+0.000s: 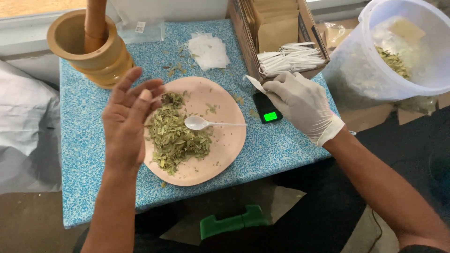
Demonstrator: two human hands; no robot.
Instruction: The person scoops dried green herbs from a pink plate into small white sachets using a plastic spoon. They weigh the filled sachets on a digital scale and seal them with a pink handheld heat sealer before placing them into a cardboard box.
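Note:
My bare left hand (125,122) hovers palm-up over the left rim of a pink plate (225,140), its fingers spread and empty. The plate carries a heap of dried green leaves (176,136) and a white plastic spoon (201,123) lying on it. My right hand (300,104), in a white glove, pinches a small white paper sachet (255,84) just above a small black pocket scale (266,108) with a lit green display.
A wooden mortar with pestle (91,47) stands at the table's back left. Loose white sachets (208,50) lie behind the plate. A cardboard box (281,37) holds brown pouches and white sachets. A translucent bucket (398,51) with leaves sits at right. A green object (232,221) lies below the table.

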